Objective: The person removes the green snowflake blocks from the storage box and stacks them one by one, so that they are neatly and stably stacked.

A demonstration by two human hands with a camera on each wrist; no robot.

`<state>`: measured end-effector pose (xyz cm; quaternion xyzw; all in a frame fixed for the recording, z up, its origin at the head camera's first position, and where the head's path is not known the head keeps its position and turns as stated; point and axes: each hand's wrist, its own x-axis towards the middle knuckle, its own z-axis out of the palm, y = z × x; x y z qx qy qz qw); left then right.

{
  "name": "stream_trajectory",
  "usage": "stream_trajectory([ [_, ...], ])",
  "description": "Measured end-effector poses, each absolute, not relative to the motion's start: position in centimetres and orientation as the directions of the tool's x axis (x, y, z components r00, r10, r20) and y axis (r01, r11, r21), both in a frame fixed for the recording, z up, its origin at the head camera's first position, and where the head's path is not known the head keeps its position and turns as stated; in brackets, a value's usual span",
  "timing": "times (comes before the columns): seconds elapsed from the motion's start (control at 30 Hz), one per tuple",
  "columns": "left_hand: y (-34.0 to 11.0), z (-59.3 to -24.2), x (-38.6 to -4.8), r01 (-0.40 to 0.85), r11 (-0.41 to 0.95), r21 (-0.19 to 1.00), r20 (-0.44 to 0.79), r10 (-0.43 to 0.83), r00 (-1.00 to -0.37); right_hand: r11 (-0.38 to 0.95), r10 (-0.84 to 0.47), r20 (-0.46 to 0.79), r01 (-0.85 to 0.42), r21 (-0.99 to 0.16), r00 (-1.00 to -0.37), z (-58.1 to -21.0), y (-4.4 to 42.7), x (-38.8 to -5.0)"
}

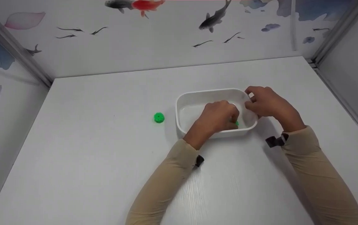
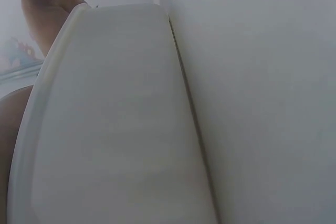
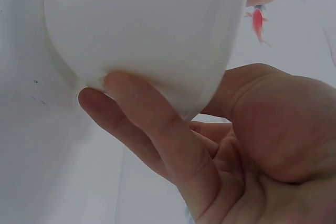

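Note:
A white rectangular container [image 1: 194, 93] with rounded corners stands on the table. My left hand [image 1: 219, 115] reaches over its near rim into the right half, fingers curled down around a small green piece [image 1: 237, 123], mostly hidden by them. At the container's right end, my right hand [image 1: 266, 101] grips the rim. The right wrist view shows its fingers [image 3: 152, 111] against the outside wall and the thumb at the rim. A second green piece [image 1: 159, 117], round with a notched edge, lies on the table left of the container.
The white table [image 1: 88, 150] extends to the left and in front of the container. Behind it stands a white panel [image 1: 154, 43] printed with fish; further panels with metal frame posts [image 1: 19, 47] close off the sides.

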<state>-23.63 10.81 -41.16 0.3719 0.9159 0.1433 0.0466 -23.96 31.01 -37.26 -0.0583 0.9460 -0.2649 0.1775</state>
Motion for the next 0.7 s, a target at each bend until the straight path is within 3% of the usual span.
stream_trajectory([
  [0.7, 9.5, -40.9, -23.5, 0.678, 0.632, 0.377, 0.045, 0.718, -0.694, 0.865, -0.198, -0.264, -0.042, -0.500, -0.944, -37.5, 30.9, -23.8],
])
